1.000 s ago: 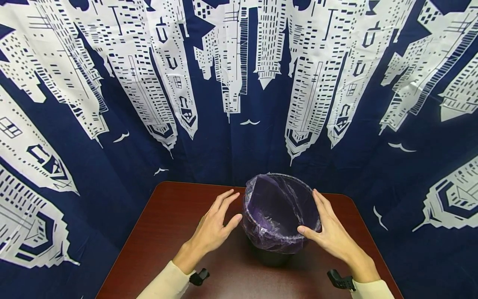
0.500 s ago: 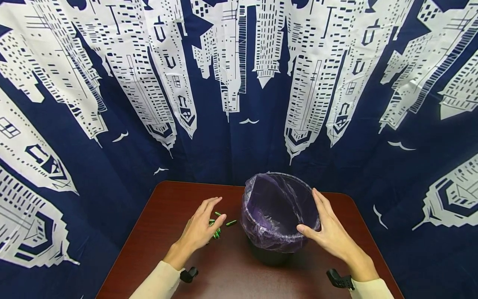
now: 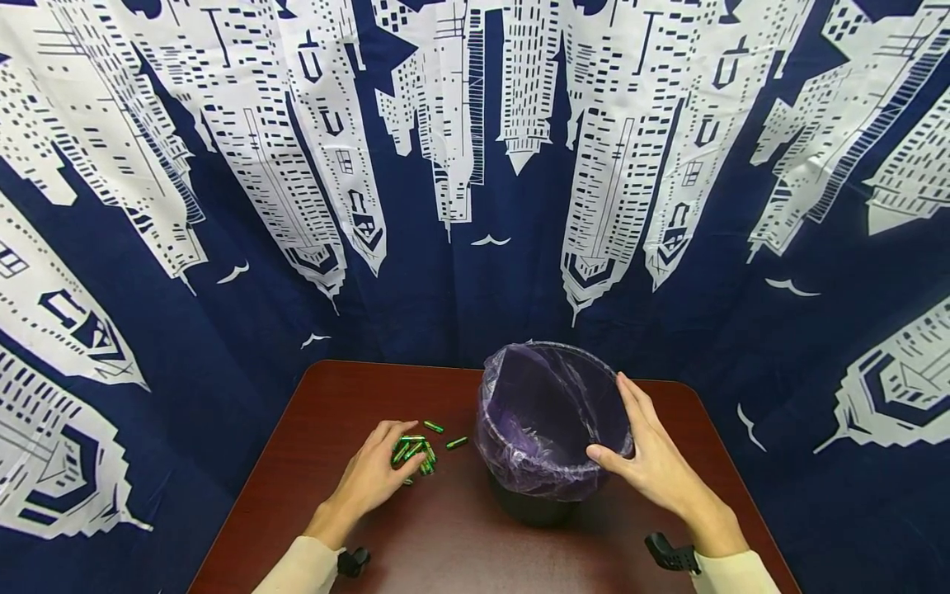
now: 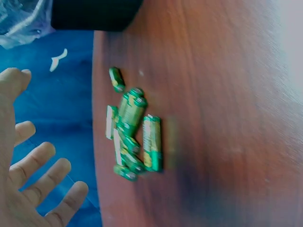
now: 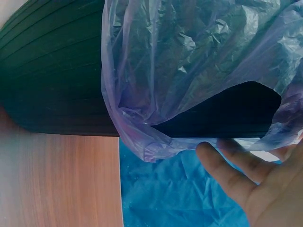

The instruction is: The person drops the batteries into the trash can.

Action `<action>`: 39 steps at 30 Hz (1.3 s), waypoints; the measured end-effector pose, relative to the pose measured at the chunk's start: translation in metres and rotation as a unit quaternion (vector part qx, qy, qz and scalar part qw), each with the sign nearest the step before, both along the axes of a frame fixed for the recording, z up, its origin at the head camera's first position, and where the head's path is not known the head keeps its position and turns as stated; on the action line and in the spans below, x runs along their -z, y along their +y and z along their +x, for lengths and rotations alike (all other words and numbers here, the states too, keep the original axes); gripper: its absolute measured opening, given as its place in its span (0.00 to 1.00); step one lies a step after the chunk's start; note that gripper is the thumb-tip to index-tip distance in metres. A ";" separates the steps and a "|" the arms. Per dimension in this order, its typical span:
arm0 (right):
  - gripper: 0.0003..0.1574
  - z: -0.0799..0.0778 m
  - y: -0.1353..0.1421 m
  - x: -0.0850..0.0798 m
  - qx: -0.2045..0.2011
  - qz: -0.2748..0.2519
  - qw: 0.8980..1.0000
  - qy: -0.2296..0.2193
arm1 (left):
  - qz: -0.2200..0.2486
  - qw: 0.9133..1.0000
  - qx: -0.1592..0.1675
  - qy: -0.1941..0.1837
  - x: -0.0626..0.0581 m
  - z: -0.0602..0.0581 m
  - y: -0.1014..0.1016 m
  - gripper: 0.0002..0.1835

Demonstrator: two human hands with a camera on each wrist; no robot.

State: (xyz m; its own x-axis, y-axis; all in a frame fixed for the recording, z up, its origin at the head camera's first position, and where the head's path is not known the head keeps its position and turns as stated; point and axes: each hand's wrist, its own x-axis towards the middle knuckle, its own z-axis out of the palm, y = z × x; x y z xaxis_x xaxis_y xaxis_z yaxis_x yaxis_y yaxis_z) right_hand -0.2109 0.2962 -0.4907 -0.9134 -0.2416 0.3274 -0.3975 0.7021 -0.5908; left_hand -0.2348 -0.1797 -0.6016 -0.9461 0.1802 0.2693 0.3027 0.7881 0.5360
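Observation:
A dark round trash can [image 3: 536,510] stands upright on the table, lined with a translucent purple trash bag [image 3: 508,462] folded over its rim. My right hand [image 3: 660,462] rests against the can's right side, thumb over the near rim and fingers straight along the bag's edge. In the right wrist view the bag [image 5: 189,52] hangs loosely down the ribbed can [image 5: 57,85]. Left of the can lies a small pile of green batteries [image 3: 417,450]. My left hand [image 3: 367,472] hovers just beside and over the pile, fingers spread and holding nothing; it partly hides some batteries.
Two stray batteries, one farther back [image 3: 434,426] and one nearer the can [image 3: 456,443], lie apart from the pile. The reddish-brown table [image 3: 475,553] has rounded far corners. A blue curtain with white buildings [image 3: 416,313] hangs right behind it.
My left hand has moved left and down, away from the can to the batteries. The batteries, hidden behind it at first, now show. My right hand stays at the can.

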 end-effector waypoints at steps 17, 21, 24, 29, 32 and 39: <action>0.80 0.001 -0.002 0.004 -0.006 -0.003 1.000 0.021 | -0.017 0.998 0.006 -0.058 0.033 0.008 -0.027 0.22; 0.81 0.002 -0.002 0.003 -0.004 -0.003 1.000 0.020 | -0.021 0.998 0.005 -0.060 0.036 0.009 -0.027 0.20; 0.81 0.003 -0.001 0.002 -0.004 -0.004 1.000 0.021 | -0.020 0.998 0.009 -0.058 0.037 0.009 -0.027 0.18; 0.80 0.003 -0.002 0.002 -0.004 -0.005 1.000 0.019 | -0.015 0.998 0.016 -0.058 0.040 0.009 -0.030 0.18; 0.80 0.004 -0.002 0.002 -0.004 -0.005 1.000 0.019 | -0.008 0.998 0.016 -0.064 0.042 0.008 -0.032 0.18; 0.80 0.003 -0.002 0.002 -0.004 -0.004 1.000 0.024 | 0.020 0.996 0.016 -0.083 0.049 0.004 -0.038 0.17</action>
State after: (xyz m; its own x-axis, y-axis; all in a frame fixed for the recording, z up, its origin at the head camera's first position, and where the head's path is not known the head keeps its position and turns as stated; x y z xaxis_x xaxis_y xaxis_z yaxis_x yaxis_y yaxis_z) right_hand -0.2075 0.2940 -0.4928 -0.8951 -0.2452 0.3724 -0.4303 0.6940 -0.5773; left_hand -0.2308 -0.2175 -0.6505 -0.9721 0.2030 0.1178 0.2321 0.7565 0.6114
